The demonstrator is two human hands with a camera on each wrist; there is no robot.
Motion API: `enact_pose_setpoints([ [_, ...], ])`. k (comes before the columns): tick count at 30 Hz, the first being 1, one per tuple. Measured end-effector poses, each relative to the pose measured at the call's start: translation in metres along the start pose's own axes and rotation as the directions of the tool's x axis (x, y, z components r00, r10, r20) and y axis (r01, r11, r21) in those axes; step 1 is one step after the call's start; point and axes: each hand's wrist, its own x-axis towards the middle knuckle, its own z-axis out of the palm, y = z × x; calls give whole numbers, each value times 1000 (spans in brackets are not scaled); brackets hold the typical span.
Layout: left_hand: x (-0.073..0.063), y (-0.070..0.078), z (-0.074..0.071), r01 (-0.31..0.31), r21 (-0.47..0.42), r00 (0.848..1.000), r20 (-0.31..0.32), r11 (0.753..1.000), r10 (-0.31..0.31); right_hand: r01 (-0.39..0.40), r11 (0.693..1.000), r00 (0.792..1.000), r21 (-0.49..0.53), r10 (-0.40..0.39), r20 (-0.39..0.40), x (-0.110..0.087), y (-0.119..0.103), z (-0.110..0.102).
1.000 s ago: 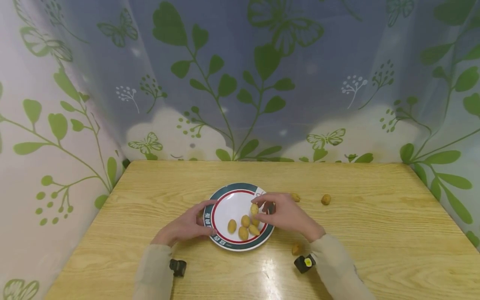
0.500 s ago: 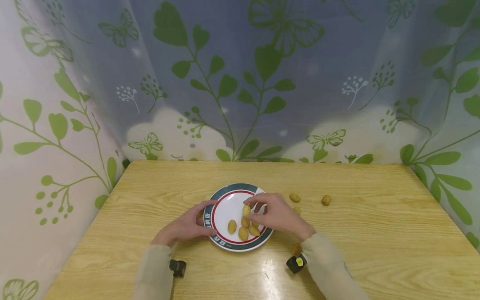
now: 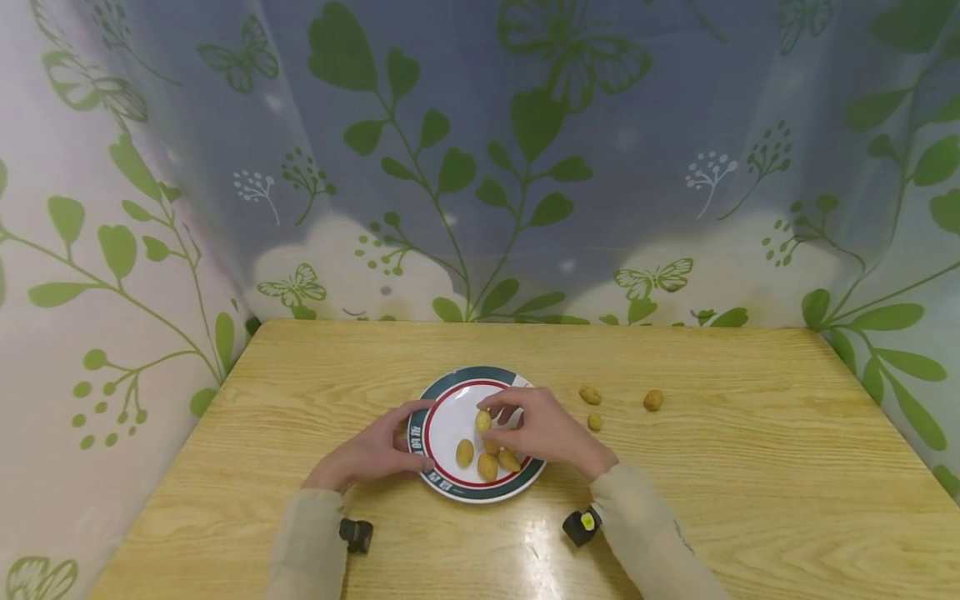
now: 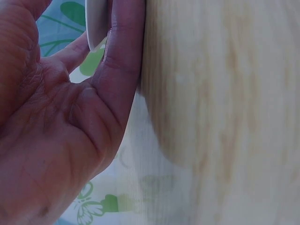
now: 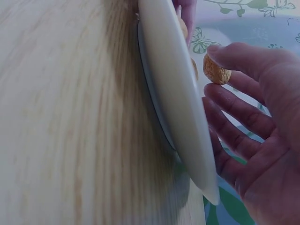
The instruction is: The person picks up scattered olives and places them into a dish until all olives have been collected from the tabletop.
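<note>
A round white plate [image 3: 453, 417] with a dark green rim and a red ring lies on the table, several tan nuts [image 3: 487, 467] at its near side. My left hand [image 3: 371, 446] holds the plate's left rim, thumb at the near side and fingers farther back. Over the plate, my right hand [image 3: 543, 429] pinches one walnut [image 5: 216, 70] between thumb and fingertips; its shell is wrinkled and tan. The plate's right rim is partly hidden under this hand. In the left wrist view, the plate's edge [image 4: 96, 28] stands between the fingers of my left hand.
To the right of the plate, loose nuts [image 3: 590, 395] lie on the wooden table [image 3: 750, 467], one of them, a browner nut [image 3: 653, 400], farther off. A leaf-patterned curtain [image 3: 465, 167] rises behind the table. Each wrist carries a small black camera [image 3: 581, 527].
My right hand has moved left over the plate with the walnut pinched in its fingertips, uncovering nuts on the table to the right. My left hand has stayed at the rim.
</note>
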Motion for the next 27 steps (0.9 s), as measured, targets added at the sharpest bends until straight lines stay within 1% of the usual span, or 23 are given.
enact_pose_setpoints([
  [5, 1, -1, 1, 20, 4, 1000, -15, 1000, -20, 6, 1000, 1000, -12, -6, 19, 3, 1, 3],
  [11, 1, -2, 1, 29, 8, 999, -17, 1000, -29, -10, 999, 999, -36, 11, 41, 6, 0, 6],
  [17, 2, -2, -1, 12, -7, 1000, 1, 1000, -12, -11, 1000, 998, -28, 13, 68, 7, 2, 9],
  [20, 2, -2, -1, 4, -7, 1000, 2, 1000, -4, 4, 1000, 997, -24, -2, 71, 8, 2, 10],
  [24, 1, -1, -1, 9, -8, 1000, -2, 1000, -10, 15, 999, 997, -41, -12, 78, 9, 3, 11],
  [27, 1, -1, 0, 18, -5, 1000, -7, 1000, -18, 7, 998, 996, -61, -2, 88, 9, 4, 11],
])
